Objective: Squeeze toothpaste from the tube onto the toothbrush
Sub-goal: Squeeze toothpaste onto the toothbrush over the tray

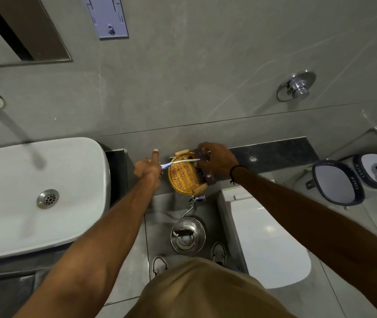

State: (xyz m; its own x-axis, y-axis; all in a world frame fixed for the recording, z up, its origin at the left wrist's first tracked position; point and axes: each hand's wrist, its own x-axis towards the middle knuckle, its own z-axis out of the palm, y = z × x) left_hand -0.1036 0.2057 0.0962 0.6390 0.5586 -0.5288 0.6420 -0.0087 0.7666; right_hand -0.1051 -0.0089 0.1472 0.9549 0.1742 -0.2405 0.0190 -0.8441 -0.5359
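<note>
Hands meet over the wicker basket point(183, 177) on the dark worktop point(272, 152) ledge against the wall. The left hand point(148, 168) is closed around the blue-patterned handle end of the toothbrush point(180, 161), thumb raised, and the white shaft runs level across the basket's rim toward the right hand point(217, 160). The right hand is curled, fingers down, over small dark brown boxes point(207, 177) at the basket's right side; its fingertips touch the far end of the brush and the top box, and whether it grips either one cannot be told. A dark band sits on the right wrist. No toothpaste tube can be made out; it may be in a box or under the hand.

To the left of the basket lies the white sink point(40, 191) with its metal drain, a chrome tap above it. Below the ledge hangs a chrome jet spray point(187, 235), and to the right is the white toilet point(267, 237) with lid shut. Grey tiles cover the wall.
</note>
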